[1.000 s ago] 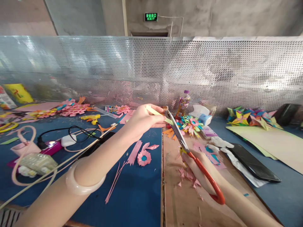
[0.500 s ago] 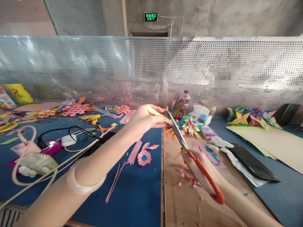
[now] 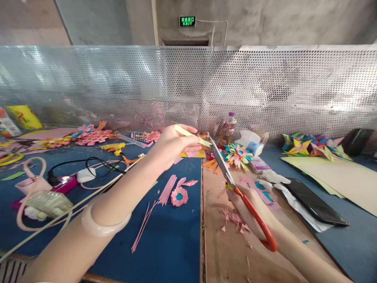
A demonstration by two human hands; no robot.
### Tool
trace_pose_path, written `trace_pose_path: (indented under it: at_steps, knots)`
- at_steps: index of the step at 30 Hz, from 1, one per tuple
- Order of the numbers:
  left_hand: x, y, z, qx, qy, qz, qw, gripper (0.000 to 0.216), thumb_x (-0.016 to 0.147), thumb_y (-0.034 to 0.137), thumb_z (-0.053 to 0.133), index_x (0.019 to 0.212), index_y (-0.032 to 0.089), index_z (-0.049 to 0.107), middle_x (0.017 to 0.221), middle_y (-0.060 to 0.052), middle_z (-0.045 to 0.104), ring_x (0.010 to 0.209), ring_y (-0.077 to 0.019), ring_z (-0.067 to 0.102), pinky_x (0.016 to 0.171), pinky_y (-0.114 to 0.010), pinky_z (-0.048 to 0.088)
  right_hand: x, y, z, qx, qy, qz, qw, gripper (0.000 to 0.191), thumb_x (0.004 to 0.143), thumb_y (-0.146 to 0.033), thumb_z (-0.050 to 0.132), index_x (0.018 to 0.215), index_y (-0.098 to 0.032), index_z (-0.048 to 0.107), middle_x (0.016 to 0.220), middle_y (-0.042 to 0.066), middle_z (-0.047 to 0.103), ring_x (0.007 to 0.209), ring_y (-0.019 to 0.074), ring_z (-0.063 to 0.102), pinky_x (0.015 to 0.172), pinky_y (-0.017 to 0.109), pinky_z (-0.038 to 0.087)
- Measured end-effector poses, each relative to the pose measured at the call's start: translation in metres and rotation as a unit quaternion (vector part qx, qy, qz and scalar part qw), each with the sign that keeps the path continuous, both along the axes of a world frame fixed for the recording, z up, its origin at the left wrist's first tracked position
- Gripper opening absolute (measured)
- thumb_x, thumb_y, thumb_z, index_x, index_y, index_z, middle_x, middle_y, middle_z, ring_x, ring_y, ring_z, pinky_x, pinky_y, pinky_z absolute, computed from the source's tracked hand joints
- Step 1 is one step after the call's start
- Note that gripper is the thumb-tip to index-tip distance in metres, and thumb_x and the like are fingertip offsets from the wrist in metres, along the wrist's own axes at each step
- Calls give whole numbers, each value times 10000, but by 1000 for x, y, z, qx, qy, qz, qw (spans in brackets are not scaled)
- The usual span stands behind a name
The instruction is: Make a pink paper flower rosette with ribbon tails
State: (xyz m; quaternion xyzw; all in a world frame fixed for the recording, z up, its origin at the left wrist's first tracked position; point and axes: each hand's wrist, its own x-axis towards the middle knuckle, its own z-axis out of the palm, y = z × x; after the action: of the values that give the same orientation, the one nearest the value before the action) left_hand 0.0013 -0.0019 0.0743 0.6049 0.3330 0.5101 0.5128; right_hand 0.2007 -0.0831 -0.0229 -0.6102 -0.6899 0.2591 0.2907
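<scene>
Between the fingers of my left hand (image 3: 176, 145) is a narrow pale yellow-green paper strip (image 3: 186, 131), its right end reaching the scissors' tips. My right hand (image 3: 246, 200) grips the scissors (image 3: 222, 163), which have silver blades and orange-red handles; the blades point up and left and look nearly closed. Below my left hand, on the blue mat, lie a pink paper flower with a blue centre (image 3: 179, 196), a pink paper piece (image 3: 167, 190) and thin pink strips (image 3: 144, 226). Pink scraps (image 3: 235, 220) are scattered on the brown board under my right hand.
Cables and a purple power strip (image 3: 64, 184) lie left, near a yellow glue gun (image 3: 113, 148). A drink bottle (image 3: 227, 129) and a multicoloured paper flower (image 3: 239, 155) stand behind the scissors. At right are a black phone (image 3: 315, 200) and pale paper sheets (image 3: 338, 173). Perforated metal panel (image 3: 118, 78) behind.
My left hand has shifted left and slightly up with the paper strip, so less of the strip lies past the blades. The scissors have barely moved.
</scene>
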Motion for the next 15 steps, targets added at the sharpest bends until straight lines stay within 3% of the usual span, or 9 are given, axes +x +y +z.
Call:
trace_pose_path:
  at_steps: [3,6,9,12,15]
  knots:
    - [-10,3,9,0,22,27,999,301,671,53,648,937,95,512,770,-86,671,730,-210,676,769,-354,538,1,1,3,10,27,-42,999,305,803,-410,366,589,-203,297,472,-55,368,403,83,362,405,211,261]
    - [-19,3,15,-20,100,-38,994,360,674,80,659,997,98,500,780,-104,681,722,-219,675,714,-356,544,0,3,10,-35,189,-75,979,307,806,-442,350,605,-209,335,468,-55,358,382,94,356,382,225,297]
    - [-25,4,16,-12,202,-102,974,323,682,142,667,969,117,520,778,-97,687,723,-211,670,664,-334,536,1,3,20,-144,400,-62,903,369,781,-540,321,644,-210,415,508,-34,406,359,117,383,318,248,305]
    - [-31,8,11,1,313,-153,937,283,677,206,674,920,143,544,763,-71,693,707,-198,666,606,-291,515,5,0,28,-248,496,-33,832,500,738,-647,314,677,-188,503,611,20,493,441,151,487,333,264,350]
    - [-37,15,5,7,383,-201,901,266,678,227,666,906,155,548,745,-53,696,690,-186,662,577,-269,497,11,-7,27,-313,491,1,813,583,723,-702,278,674,-180,531,656,68,539,550,209,571,378,286,394]
